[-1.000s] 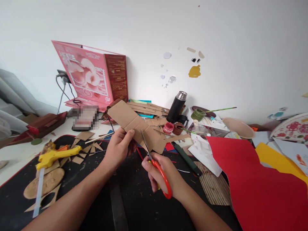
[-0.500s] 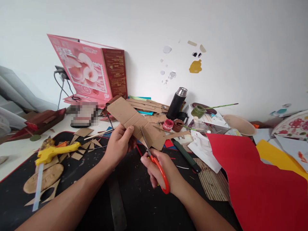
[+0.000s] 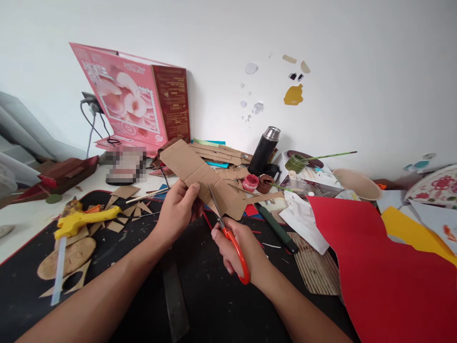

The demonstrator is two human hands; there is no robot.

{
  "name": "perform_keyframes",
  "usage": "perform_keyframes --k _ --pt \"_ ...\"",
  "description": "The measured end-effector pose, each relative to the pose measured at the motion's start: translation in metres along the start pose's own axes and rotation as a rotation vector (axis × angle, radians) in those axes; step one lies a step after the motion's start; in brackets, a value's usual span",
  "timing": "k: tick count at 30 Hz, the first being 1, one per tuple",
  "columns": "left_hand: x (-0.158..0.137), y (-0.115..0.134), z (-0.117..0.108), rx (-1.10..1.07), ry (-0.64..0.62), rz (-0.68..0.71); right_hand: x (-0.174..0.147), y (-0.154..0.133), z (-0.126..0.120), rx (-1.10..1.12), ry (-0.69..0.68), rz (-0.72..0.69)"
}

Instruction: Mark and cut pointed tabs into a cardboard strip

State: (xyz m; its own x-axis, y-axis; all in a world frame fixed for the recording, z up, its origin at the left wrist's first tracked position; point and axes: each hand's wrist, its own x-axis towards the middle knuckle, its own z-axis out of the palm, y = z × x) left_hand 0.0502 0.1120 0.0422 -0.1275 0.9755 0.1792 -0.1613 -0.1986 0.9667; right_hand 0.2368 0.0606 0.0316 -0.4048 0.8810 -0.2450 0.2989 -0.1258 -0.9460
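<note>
My left hand (image 3: 180,205) pinches the lower edge of a creased piece of brown cardboard (image 3: 183,164), thumb on top, and keeps it tilted above the black mat (image 3: 210,305). In my right hand (image 3: 239,250) is a pair of scissors (image 3: 238,250) with orange-red handles. Their blades lie across the cardboard near its middle, pointing up and away from me. One blade shows on top of the board. The fingers beneath the cardboard are partly hidden.
On the left lie a yellow glue gun (image 3: 87,221) and cardboard scraps (image 3: 116,226). A metal ruler (image 3: 174,300) rests in front. Behind stand a black thermos (image 3: 264,152) and paint jars (image 3: 250,182). To the right are a green utility knife (image 3: 278,228) and red sheet (image 3: 389,271).
The view has shifted slightly. Both hands keep their grips, and the scissors and cardboard stay in nearly the same position relative to each other.
</note>
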Motion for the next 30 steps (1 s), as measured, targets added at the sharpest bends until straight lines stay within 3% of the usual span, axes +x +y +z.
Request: perform_keyframes --k 20,30 --pt "0.0002 0.0007 0.0009 0.028 0.012 0.0 0.0005 -0.0038 0.0013 -0.016 0.013 -0.006" --pt "-0.001 0.0074 0.0001 0.002 0.085 0.059 -0.0012 -0.005 -0.0057 0.013 -0.078 -0.093"
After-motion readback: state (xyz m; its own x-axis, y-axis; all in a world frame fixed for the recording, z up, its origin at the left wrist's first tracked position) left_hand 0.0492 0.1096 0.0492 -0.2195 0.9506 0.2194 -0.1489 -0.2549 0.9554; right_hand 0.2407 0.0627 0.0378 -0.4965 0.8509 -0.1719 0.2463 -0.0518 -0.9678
